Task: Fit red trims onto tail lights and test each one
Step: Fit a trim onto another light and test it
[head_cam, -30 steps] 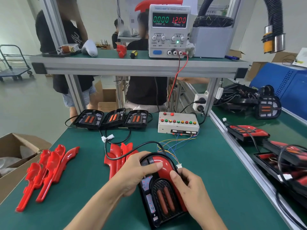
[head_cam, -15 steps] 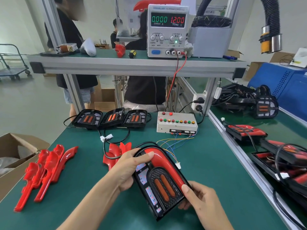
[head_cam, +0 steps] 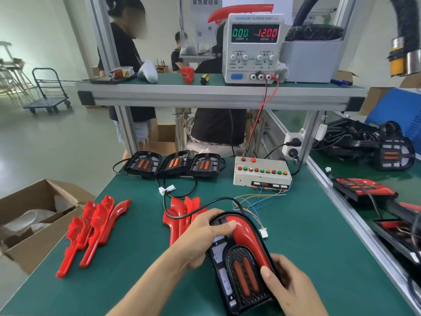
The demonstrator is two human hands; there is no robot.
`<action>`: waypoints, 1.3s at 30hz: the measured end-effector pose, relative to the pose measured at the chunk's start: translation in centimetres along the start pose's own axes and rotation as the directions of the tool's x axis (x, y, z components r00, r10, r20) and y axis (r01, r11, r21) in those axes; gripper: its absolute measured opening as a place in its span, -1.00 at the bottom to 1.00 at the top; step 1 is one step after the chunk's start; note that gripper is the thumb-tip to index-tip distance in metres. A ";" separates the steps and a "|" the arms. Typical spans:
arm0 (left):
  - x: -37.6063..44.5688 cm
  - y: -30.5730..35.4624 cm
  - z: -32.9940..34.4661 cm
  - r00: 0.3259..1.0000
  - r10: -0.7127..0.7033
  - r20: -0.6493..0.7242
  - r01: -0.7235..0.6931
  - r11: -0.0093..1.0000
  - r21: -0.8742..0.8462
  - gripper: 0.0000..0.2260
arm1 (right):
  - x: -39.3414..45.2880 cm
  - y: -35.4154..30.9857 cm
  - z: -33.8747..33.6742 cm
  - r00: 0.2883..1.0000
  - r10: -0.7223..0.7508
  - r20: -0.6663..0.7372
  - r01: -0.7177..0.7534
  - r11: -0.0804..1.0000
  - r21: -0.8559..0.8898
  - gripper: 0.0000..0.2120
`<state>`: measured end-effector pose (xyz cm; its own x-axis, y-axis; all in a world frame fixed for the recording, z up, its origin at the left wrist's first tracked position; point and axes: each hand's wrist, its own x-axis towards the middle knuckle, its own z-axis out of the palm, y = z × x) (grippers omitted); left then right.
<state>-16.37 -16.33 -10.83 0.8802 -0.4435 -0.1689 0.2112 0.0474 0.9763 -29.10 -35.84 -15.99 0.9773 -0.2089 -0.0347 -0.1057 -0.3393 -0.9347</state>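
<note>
Lowered again, tail light [head_cam: 241, 265] hides right hand [head_cam: 289, 290] fingertips

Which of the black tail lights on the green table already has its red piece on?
The tail light held by the left hand and right hand. A red trim curves over it; the three tail lights at the back have none.

Bright, even indoor light leaves only soft shadows. Wide-angle distortion bends the frame edges. The background is slightly soft.
</note>
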 end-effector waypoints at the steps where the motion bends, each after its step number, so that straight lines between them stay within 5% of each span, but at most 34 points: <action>1: -0.1 -0.1 0.1 1.000 0.000 -0.003 0.000 1.000 0.013 -0.80 | 0.0 -0.2 0.2 1.000 -0.008 -0.008 0.008 0.999 -0.040 -0.92; 6: -1.1 -0.5 0.2 0.989 0.115 -0.092 -0.102 0.986 0.131 -0.77 | 0.3 0.3 1.4 0.985 -0.011 -0.174 -0.017 0.987 -0.158 -0.87; 9: -2.8 -0.7 -1.9 0.825 0.422 -0.376 -0.208 0.845 0.492 -0.96 | 0.4 0.7 2.0 0.937 -0.052 -0.345 0.005 0.991 -0.134 -0.77; 12: -4.6 -0.6 -6.9 0.624 0.574 -0.530 -0.030 0.696 0.718 -0.96 | 0.4 0.8 2.5 0.904 -0.054 -0.425 0.044 0.998 -0.033 -0.85; 14: -5.4 -0.3 -11.1 0.581 0.583 -0.568 0.209 0.567 0.797 -0.93 | 0.3 0.7 2.7 0.906 -0.054 -0.420 0.057 0.998 -0.006 -0.95; 18: -5.0 1.0 -17.1 0.614 0.491 -0.618 0.556 0.286 0.780 -0.70 | 0.4 0.5 2.7 0.914 -0.076 -0.399 0.056 0.996 -0.062 -0.90; 26: -1.5 0.8 -19.2 0.734 0.332 -0.593 0.633 -0.017 0.774 -0.68 | -0.2 -1.1 2.6 0.921 -0.134 -0.365 0.118 0.991 -0.064 -0.83; 32: -0.6 -0.4 -19.6 0.711 0.377 -0.593 0.657 -0.056 0.752 -0.72 | -0.5 -2.0 2.8 0.913 -0.117 -0.390 0.128 0.992 0.002 -0.66; 39: -0.1 -0.7 -19.7 0.689 0.398 -0.606 0.673 -0.041 0.739 -0.71 | -0.1 -0.6 2.0 0.942 -0.064 -0.330 0.052 0.998 -0.045 -0.77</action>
<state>-8.29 1.29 -14.16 0.9479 0.2555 0.1902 0.2698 -0.9614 -0.0533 -28.79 -33.75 -16.09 0.8666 -0.4777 0.1444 -0.0625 -0.3910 -0.9183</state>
